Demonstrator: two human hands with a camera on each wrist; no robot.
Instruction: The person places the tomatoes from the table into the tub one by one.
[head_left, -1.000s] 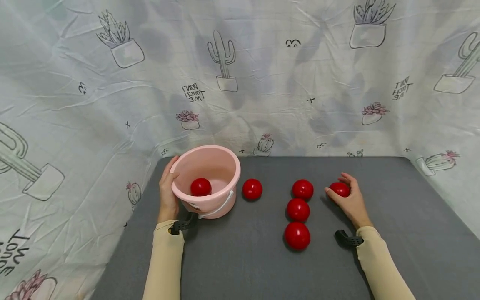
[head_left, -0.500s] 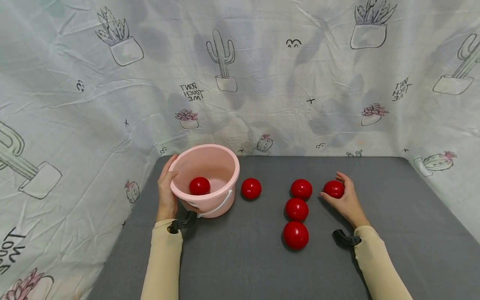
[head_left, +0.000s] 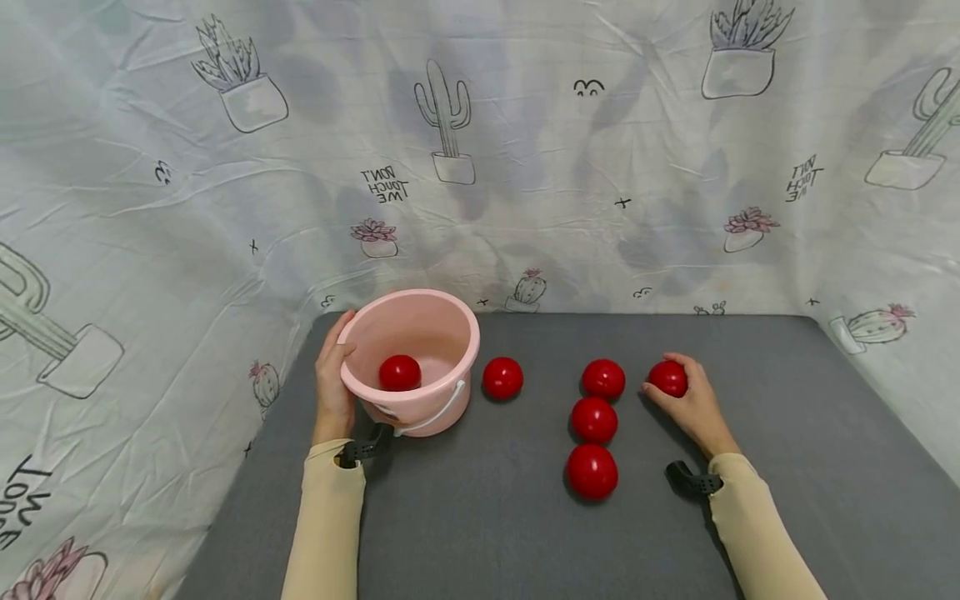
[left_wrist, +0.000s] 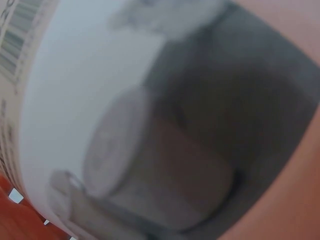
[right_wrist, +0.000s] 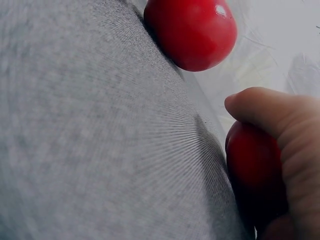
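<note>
My left hand (head_left: 335, 383) grips the left side of a pink bucket (head_left: 420, 408), its thumb over the rim. Inside the bucket lies one red ball (head_left: 400, 372). In the left wrist view the bucket's wall with a printed label (left_wrist: 75, 100) fills the frame, blurred. On the right, my right hand (head_left: 697, 408) holds another red ball (head_left: 667, 378) between thumb and fingers, low at the grey table. The right wrist view has the thumb over this held ball (right_wrist: 255, 165), with a second ball (right_wrist: 192, 32) apart from it.
Just right of the bucket sits a red ball (head_left: 502, 378). Three more stand in a column: a far ball (head_left: 603, 379), a middle ball (head_left: 594, 420) and a near ball (head_left: 592, 472). A cactus-print cloth (head_left: 525, 167) bounds the grey tabletop (head_left: 480, 517).
The right hand and its ball have shifted slightly left, and its fingers have come closer round the ball. The left hand and bucket stay in place.
</note>
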